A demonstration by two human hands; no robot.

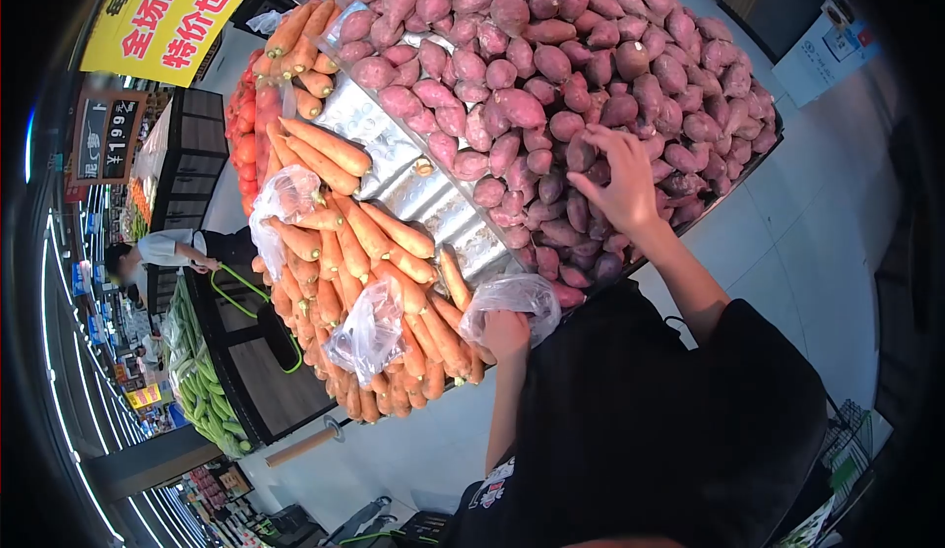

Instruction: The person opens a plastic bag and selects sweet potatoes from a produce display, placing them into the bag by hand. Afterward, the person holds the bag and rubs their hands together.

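Observation:
My right hand (620,179) reaches over the pile of purple-red sweet potatoes (512,105). Its thumb and fingers close around a dark sweet potato (579,156) at the near side of the heap. Lower down, my left hand (506,333) holds a clear plastic bag (536,302), its fingers partly hidden by the film. That bag is at the front edge of the display, between the carrots (345,243) and the sweet potatoes. Whether anything lies inside it I cannot tell.
Crumpled plastic bags (369,331) lie on the carrots. A ridged metallic tray (413,189) separates both heaps. Red tomatoes (243,120) sit behind. Another person (172,250) stands at left beside a green-handled basket (241,292). A yellow sign (167,16) hangs at upper left.

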